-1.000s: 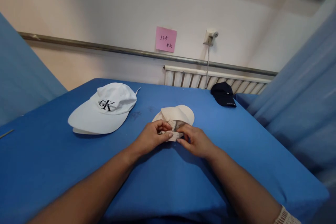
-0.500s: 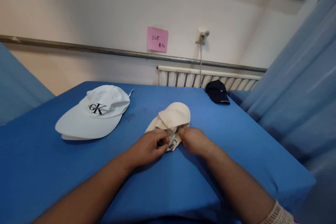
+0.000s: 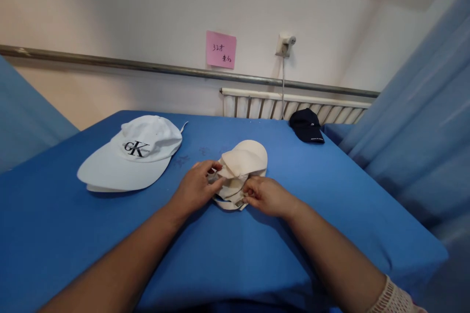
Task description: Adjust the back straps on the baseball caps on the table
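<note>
A cream baseball cap (image 3: 246, 156) lies folded in the middle of the blue table, its back strap and a small metal buckle (image 3: 239, 203) towards me. At the cap's left side is my left hand (image 3: 196, 187), thumb and fingers apart, the fingertips at the cloth. My right hand (image 3: 267, 196) pinches the cap at its right near edge, thumb and finger closed by the buckle. The fingers partly hide the strap. To the left rests a white cap (image 3: 147, 142) with black letters on its front.
A dark navy cap (image 3: 306, 124) sits at the far right of the blue-covered table (image 3: 227, 259). Behind it are a white radiator (image 3: 253, 105), a metal rail (image 3: 157, 67) and a plugged-in socket (image 3: 284, 45). Blue curtains (image 3: 411, 132) hang at both sides.
My left hand has moved left and up from the cap's near edge, its fingers spreading. The right hand has shifted slightly left to the buckle. More of the cap's strap opening shows.
</note>
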`<state>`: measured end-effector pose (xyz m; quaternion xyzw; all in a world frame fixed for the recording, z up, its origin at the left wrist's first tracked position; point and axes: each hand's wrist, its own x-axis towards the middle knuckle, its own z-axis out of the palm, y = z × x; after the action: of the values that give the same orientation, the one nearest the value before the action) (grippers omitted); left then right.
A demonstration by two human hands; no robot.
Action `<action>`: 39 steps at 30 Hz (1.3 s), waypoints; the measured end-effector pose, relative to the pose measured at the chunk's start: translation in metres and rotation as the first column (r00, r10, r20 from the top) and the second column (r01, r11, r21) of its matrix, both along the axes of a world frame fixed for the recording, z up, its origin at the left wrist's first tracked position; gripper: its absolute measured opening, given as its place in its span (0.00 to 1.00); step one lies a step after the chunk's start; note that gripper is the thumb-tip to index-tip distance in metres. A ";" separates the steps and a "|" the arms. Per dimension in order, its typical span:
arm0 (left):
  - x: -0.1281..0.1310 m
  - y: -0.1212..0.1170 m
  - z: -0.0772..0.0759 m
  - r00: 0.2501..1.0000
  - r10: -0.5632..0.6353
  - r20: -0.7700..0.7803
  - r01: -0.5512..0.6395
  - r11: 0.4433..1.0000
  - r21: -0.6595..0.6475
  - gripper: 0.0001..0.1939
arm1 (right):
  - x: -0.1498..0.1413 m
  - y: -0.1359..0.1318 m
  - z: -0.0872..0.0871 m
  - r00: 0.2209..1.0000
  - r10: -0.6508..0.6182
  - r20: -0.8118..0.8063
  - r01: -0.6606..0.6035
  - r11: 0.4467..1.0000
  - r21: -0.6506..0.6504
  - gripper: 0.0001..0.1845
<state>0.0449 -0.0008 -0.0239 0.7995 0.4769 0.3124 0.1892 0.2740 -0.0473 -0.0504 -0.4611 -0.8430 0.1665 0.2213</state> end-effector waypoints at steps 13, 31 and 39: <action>0.004 0.001 -0.006 0.998 -0.062 0.021 0.064 0.994 -0.087 0.11 | -0.004 0.008 -0.005 0.912 -0.367 -0.180 0.366 0.930 -0.040 0.13; 0.009 -0.009 -0.006 0.972 -0.036 0.234 0.064 0.991 -0.115 0.14 | -0.007 -0.003 0.010 0.581 -0.278 -0.765 0.286 0.950 -0.128 0.23; 0.008 -0.003 -0.008 0.978 -0.080 0.192 0.095 0.993 -0.069 0.09 | 0.001 -0.001 0.009 0.847 -0.347 -0.403 0.331 0.937 -0.111 0.23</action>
<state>0.0531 -0.0039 -0.0315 0.7782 0.4331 0.3595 0.2783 0.2753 -0.0482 -0.0419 -0.5605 -0.6783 0.2348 0.4131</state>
